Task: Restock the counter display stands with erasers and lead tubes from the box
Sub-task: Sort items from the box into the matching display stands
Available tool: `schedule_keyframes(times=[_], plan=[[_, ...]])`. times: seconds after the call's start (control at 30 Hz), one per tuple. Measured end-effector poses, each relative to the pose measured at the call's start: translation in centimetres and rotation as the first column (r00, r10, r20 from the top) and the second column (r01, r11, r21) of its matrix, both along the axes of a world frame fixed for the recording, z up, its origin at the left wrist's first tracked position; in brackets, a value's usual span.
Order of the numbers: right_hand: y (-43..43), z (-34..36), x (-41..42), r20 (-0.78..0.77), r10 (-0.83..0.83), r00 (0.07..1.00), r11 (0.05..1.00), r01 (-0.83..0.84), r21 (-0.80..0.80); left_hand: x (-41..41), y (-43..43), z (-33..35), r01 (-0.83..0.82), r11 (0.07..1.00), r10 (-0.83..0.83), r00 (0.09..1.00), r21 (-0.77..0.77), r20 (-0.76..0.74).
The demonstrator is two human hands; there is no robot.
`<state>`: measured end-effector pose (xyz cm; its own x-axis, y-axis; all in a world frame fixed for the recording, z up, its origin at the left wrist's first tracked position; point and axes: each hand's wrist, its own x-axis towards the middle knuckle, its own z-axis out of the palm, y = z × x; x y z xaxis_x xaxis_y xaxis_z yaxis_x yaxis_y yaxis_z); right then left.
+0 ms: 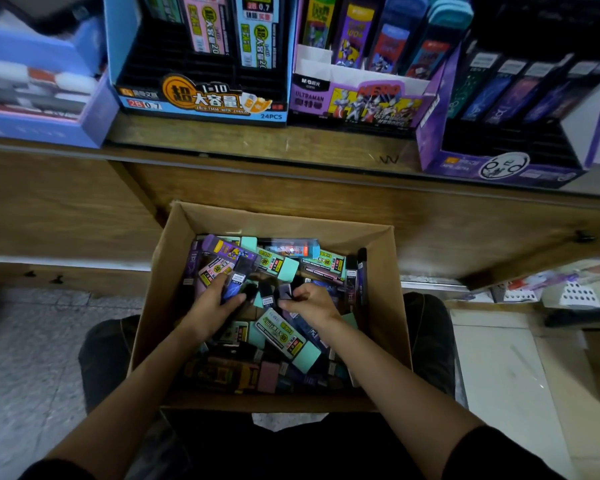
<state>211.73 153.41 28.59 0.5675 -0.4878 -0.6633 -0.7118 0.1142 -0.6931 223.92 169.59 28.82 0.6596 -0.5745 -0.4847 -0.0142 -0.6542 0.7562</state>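
An open cardboard box (160,306) sits on my lap, filled with several lead tubes and erasers in mint, pink, purple and black. My left hand (210,306) is inside it and grips a few dark purple lead tubes (234,284). My right hand (314,303) is beside it and pinches a small dark tube (284,292). On the wooden counter (257,143) above stand the display stands: a blue 2B 0.7 stand (201,98), a purple Ultraman stand (357,102) and a purple stand (499,161) on the right.
A light blue display box (39,109) stands at the counter's left end. The counter's wooden front (430,230) rises right behind the box. Tiled floor (32,358) lies to the left, and packaged goods (568,285) lie low at the right.
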Motion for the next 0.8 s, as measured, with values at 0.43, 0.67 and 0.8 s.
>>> schedule_keyframes(times=[0.43, 0.67, 0.8], plan=[[-2.2, 7.6, -0.5, 0.341, -0.351, 0.872, 0.931, 0.285, 0.228, -4.6, -4.9, 4.8, -0.084, 0.977, 0.023, 0.956, -0.198, -0.292], [-1.2, 11.5, -0.3, 0.422, -0.386, 0.821, 0.915, 0.280, 0.291, -5.7, -6.9, 8.1, -0.123, 0.899, 0.037, 0.978, -0.421, -0.208], [-1.4, 14.0, -1.1, 0.513, -0.242, 0.824, 0.961, 0.275, 0.012, -6.0, -7.1, 9.9, -0.106, 0.862, 0.010, 0.981, -0.496, -0.192]])
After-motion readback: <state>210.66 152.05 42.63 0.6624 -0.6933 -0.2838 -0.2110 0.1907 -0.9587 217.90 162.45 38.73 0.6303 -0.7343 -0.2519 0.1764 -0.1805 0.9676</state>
